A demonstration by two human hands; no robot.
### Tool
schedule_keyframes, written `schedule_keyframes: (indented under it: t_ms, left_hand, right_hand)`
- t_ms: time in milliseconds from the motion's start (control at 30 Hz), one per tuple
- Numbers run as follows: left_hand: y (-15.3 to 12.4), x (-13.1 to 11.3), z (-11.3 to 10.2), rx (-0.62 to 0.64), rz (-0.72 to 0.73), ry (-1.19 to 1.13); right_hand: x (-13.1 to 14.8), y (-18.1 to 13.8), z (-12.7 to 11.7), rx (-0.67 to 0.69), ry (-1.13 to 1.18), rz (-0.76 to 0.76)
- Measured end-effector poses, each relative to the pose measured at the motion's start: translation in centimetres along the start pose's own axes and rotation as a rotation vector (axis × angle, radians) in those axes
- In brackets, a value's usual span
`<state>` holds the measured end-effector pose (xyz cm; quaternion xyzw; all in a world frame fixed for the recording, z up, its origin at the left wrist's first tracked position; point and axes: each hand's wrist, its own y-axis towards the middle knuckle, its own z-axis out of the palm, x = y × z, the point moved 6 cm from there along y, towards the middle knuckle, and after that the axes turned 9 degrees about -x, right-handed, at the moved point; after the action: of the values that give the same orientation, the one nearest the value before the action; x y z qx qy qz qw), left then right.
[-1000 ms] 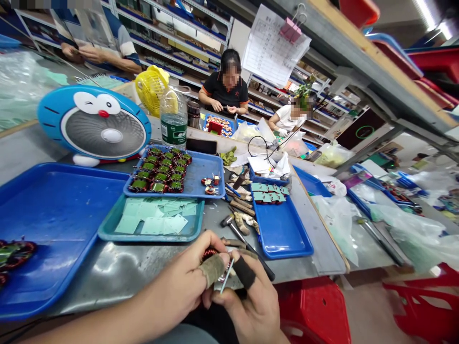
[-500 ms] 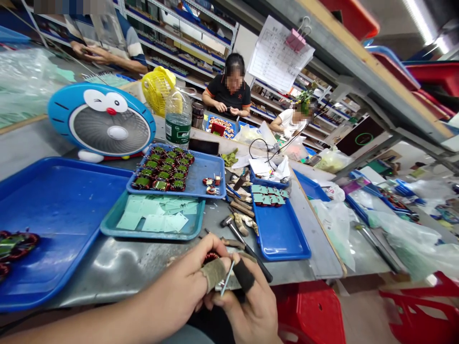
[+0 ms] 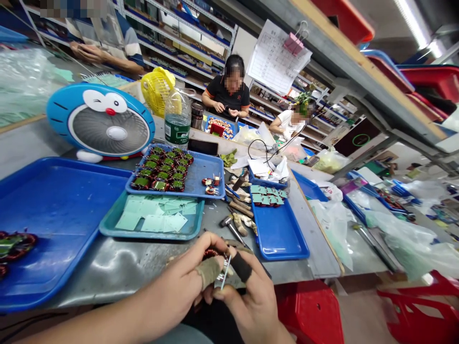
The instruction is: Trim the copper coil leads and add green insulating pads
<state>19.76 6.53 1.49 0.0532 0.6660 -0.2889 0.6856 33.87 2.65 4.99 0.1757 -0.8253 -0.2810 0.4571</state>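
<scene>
My left hand (image 3: 179,282), with a beige wrap on one finger, is shut on a copper-wound toroid coil (image 3: 211,253) at the near table edge. My right hand (image 3: 247,298), wearing a black finger sleeve, pinches a thin metal pin (image 3: 225,273) against the coil. The coil is partly hidden by my fingers. Just beyond my hands lies a small hammer (image 3: 229,228). A blue tray of green-topped coils (image 3: 211,174) and a teal tray of pale green paper squares (image 3: 193,224) stand further out.
A large blue tray (image 3: 60,229) lies left, with coils at its edge. Another blue tray (image 3: 283,239) holds green-topped parts. Hand tools lie between the trays. Beyond stand a fan (image 3: 100,119) and a water bottle (image 3: 177,119). Co-workers sit across the bench; red stools (image 3: 308,310) stand right.
My hands have drawn slightly closer around the coil, and the pin has tilted. The hammer handle is now hidden behind my right hand. The whole view has shifted slightly.
</scene>
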Motion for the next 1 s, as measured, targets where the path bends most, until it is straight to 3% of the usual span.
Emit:
schedule_keyframes:
  t_ms: [233,400,533,733,1000]
  left_hand:
    - [-0.2,-0.3,0.2,-0.005,0.035,-0.005]
    - [-0.3,-0.3,-0.1,-0.038,0.045,0.068]
    - [-0.6,-1.0,-0.5,-0.06,0.042,0.11]
    - [-0.5,-2.5,-0.8,0.069,0.006,-0.049]
    - [-0.1,-1.3,-1.0,0.082,-0.089,-0.089]
  right_hand:
    - [1.1,0.2,-0.2,-0.017,-0.013,-0.074]
    - [0.1,0.0,0.4,0.079,0.023,0.052]
    - [-0.3,-0.5,0.6,-0.011,0.053,0.074]
    - [-1.2,0.0,0.9,0.022,0.138,0.193]
    - [-1.3,0.0,1.0,-0.004,0.229,0.275]
